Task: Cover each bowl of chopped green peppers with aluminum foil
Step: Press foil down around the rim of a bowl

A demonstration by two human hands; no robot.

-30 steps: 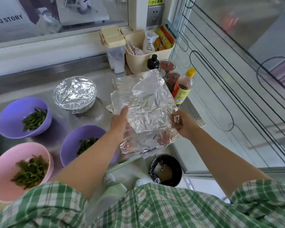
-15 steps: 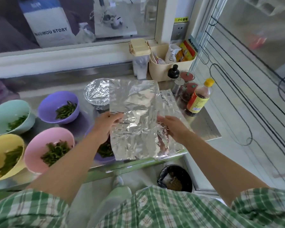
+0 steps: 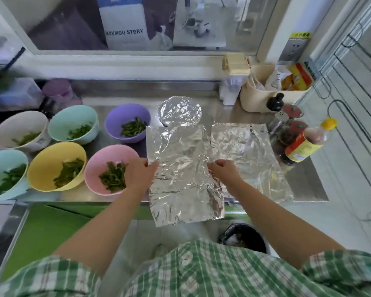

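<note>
The left hand and the right hand hold a crinkled, roughly rectangular foil sheet by its two side edges. The left fingers pinch the left edge, thumb on top. The right fingers are curled and pinch the right edge, where the foil bunches into small creases. Between the two sets of fingers the sheet spreads out shiny and wrinkled. Beyond the fingertips it reaches as far as a round foil-covered bowl, whose cover is drawn over the top and crimped around the rim. On the near side of the fingers the sheet passes the front edge of the steel table, and its ragged lower edge hangs over the floor. What lies under the sheet is hidden.

Just outside the right fingers a second foil sheet lies flat on the table, also creased. Past it stands a plastic sauce bottle with a yellow cap.

Just outside the left fingers sits a round pink bowl of chopped green peppers, uncovered. Farther out from those fingers are a yellow bowl and a pale blue bowl. Beyond them stand a purple bowl, a mint bowl and a white bowl. All are smooth, round and open, and each holds green strips.
</note>
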